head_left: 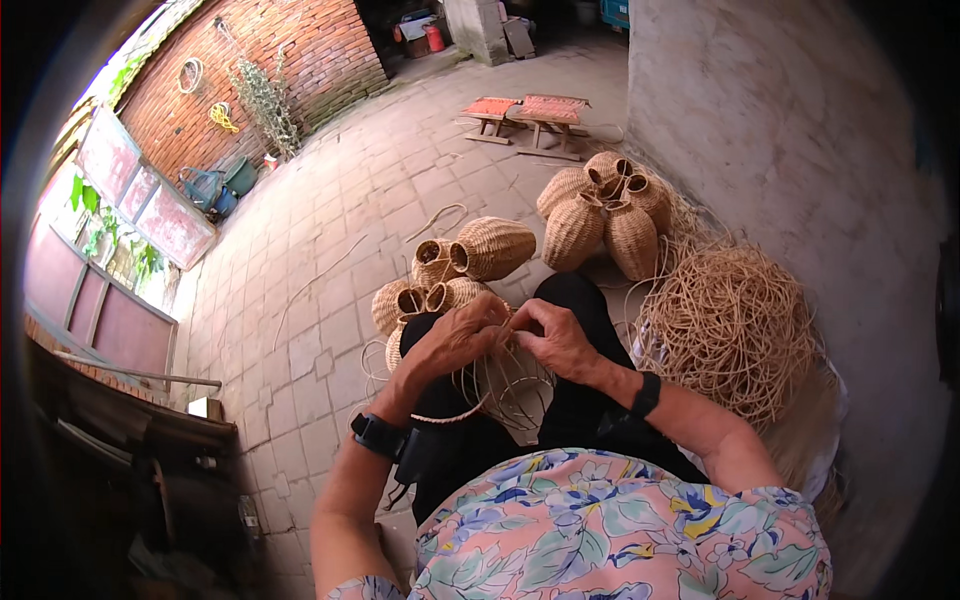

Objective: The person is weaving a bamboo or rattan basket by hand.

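Note:
My left hand [458,336] and my right hand [556,342] meet above my lap, fingers pinched close together on thin wicker strands [514,392]. Loose ends of these strands fan out and curl below my fingers, over the gap between my knees. Exactly where the fingertips grip is partly hidden by the hands. Just beyond my left hand lies a cluster of tan woven wicker baskets [492,248], vase-shaped with narrow round mouths. Some of them are partly covered by my left hand and knee.
A second cluster of woven baskets [632,238] stands beyond my right knee. To the right lies a big tangled heap of wicker strands [738,330] beside a plastered wall [800,150]. Two low stools [552,110] stand farther off on the paved floor [330,290]. A brick wall [290,60] rises at the far left.

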### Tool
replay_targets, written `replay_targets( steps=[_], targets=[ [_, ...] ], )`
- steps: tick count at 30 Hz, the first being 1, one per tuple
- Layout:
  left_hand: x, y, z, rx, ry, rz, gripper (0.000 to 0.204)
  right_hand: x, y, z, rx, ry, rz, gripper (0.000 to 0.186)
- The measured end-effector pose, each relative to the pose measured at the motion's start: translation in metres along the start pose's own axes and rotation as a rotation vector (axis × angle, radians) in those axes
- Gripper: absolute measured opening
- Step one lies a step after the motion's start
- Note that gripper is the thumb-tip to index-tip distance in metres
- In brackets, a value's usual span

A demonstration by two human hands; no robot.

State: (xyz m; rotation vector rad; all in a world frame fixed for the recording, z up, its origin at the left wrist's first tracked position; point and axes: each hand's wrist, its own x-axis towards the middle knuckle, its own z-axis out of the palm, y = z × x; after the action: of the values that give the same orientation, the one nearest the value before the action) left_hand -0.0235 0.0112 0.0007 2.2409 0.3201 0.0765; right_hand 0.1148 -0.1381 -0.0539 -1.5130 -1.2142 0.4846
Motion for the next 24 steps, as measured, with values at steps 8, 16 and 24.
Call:
replay_targets(
  steps=[8,16,24],
  targets=[
    [0.017,-0.017,0.001,-0.052,-0.112,0.254,0.033,-0.013,-0.005,-0.005,-0.286,-0.111,-0.463,0.025],
    [0.027,-0.030,0.009,0.020,-0.054,0.148,0.031,-0.008,-0.003,0.017,-0.768,-0.001,-0.455,0.027],
    [0.040,-0.045,0.021,0.066,-0.016,0.128,0.032,-0.002,0.005,0.021,-0.580,0.009,-0.265,0.027]
  ],
)
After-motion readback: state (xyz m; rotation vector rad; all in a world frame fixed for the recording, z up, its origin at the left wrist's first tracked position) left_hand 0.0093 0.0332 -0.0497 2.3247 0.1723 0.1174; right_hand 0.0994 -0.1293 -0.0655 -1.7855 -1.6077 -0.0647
